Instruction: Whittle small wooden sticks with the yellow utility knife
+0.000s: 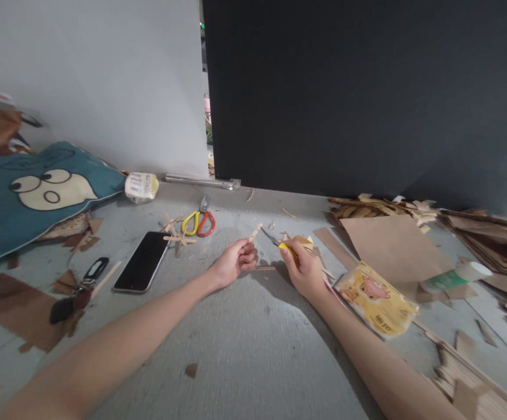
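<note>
My left hand [235,262] is closed, pinching a short flat wooden craft stick [255,232] that points up and away. In my right hand [302,265] is a yellow-handled cutting tool [271,237] with a narrow pointed metal blade. Its tip is close to the stick's far end; whether they touch I cannot tell. My fingers hide most of its handle, so its exact kind is unclear. Another flat stick [265,268] lies on the table between my hands. To the left, several craft sticks are crossed into a small star-like shape [180,239].
Scissors with red and yellow handles [199,223] lie beyond my left hand. Left are a phone [143,262], keys [65,306] and a blue cushion [52,186]. Right are a yellow packet [376,297], a green-white tube [454,277] and cardboard [384,245]. A dark panel [367,93] stands behind.
</note>
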`<state>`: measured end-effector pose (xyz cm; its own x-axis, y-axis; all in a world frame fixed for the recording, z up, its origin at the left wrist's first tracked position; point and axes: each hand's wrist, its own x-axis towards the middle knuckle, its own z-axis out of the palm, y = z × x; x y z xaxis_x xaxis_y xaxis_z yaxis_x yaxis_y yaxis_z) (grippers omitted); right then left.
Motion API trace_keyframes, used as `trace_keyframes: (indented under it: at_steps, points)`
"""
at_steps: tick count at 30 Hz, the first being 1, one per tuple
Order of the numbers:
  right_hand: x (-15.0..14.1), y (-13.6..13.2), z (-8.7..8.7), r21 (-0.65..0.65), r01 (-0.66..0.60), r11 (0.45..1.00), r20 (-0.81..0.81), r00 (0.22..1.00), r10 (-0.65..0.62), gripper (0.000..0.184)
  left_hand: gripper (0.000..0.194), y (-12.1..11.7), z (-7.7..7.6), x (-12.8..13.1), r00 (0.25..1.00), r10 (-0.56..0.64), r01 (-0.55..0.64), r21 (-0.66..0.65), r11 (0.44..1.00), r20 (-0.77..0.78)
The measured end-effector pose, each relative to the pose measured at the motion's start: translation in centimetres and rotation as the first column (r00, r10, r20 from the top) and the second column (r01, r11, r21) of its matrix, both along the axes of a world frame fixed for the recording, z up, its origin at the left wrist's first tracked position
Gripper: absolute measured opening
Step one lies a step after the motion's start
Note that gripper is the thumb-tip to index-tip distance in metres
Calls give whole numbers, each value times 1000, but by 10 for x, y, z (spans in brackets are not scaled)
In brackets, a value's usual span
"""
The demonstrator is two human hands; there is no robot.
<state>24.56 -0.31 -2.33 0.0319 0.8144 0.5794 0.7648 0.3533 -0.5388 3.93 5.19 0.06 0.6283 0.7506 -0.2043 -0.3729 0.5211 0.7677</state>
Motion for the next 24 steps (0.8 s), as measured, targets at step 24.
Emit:
trace_keyframes:
  at_steps: [24]
  points:
    - [-4, -1, -2, -34, -121, 992, 35, 992, 122, 42, 36, 0, -1, 3, 998, 63, -61, 64, 996, -29]
